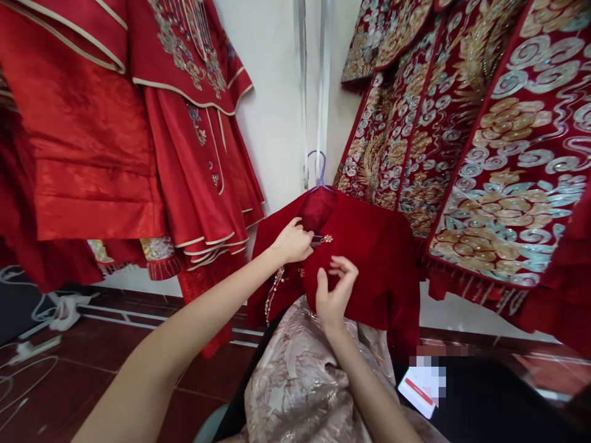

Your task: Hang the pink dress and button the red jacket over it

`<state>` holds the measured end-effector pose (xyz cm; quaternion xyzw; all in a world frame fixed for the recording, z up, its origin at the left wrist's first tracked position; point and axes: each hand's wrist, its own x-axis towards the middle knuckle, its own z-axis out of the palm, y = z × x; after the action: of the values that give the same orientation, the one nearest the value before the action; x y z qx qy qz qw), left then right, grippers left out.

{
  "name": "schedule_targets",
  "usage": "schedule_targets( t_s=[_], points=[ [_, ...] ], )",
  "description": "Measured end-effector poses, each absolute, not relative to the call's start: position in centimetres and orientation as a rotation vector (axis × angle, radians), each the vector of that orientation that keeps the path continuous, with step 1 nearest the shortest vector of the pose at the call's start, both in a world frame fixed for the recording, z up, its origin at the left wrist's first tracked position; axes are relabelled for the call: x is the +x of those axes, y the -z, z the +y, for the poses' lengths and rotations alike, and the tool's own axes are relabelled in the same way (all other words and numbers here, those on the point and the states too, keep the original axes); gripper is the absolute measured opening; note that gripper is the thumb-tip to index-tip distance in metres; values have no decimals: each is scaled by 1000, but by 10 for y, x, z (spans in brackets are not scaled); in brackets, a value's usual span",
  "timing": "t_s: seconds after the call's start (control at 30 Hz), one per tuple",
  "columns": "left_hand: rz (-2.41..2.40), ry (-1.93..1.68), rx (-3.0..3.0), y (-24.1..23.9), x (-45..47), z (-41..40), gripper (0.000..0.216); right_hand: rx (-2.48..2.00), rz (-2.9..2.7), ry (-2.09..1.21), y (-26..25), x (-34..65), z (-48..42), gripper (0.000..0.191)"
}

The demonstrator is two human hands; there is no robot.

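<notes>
A dark red jacket (369,264) hangs in front of me on a purple hanger (322,169). My left hand (295,241) is closed on the jacket's front edge, just below the neck opening. Right beside its fingers sits a gold flower-shaped clasp (327,239). A string of pale beads (276,294) dangles from the front, below my left wrist. My right hand (336,292) is in front of the lower jacket, its fingers curved and apart, with nothing visible in them. Shiny pinkish-beige patterned fabric (295,363) spreads over my lap beneath both hands.
Red garments with pale trim (189,160) hang on the left. Heavily embroidered red garments (498,154) with fringe hang on the right. White straps (322,80) run down the wall above the hanger. A lit phone (418,394) lies on a dark surface; cables (32,375) trail across the floor.
</notes>
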<state>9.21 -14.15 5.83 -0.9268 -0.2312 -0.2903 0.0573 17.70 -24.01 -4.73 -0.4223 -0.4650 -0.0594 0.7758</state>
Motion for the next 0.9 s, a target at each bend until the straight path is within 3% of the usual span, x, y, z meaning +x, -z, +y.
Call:
schedule_targets(
  t_s=[0.17, 0.27, 0.4, 0.47, 0.53, 0.6, 0.67, 0.9],
  points=[
    [-716, 1413, -2961, -40, 90, -129, 39, -902, -1309, -101, 2, 166, -195, 58],
    [-784, 1783, -2969, -35, 91, -126, 46, -1073, -1323, -174, 11, 165, -174, 81],
    [-942, 2008, -2855, -36, 75, -126, 45, -1242, -1292, -152, 33, 190, -177, 100],
    [-1223, 1835, -2727, -40, 61, -127, 33, -1326, -1329, -92, 35, 213, -189, 104],
    [-1502, 1298, -2534, -45, 46, -128, 17, -1452, -1415, -36, 31, 237, -205, 103],
    [-1621, 719, -2258, -50, 32, -126, 30, -1571, -1496, 31, 20, 263, -219, 100],
    [-1655, 404, -2038, -55, 22, -123, 49, -1659, -1548, 96, 6, 288, -229, 94],
    [-1705, 416, -1989, -62, 25, -109, 61, -1781, -1529, 470, -34, 366, -227, 71]
  ],
)
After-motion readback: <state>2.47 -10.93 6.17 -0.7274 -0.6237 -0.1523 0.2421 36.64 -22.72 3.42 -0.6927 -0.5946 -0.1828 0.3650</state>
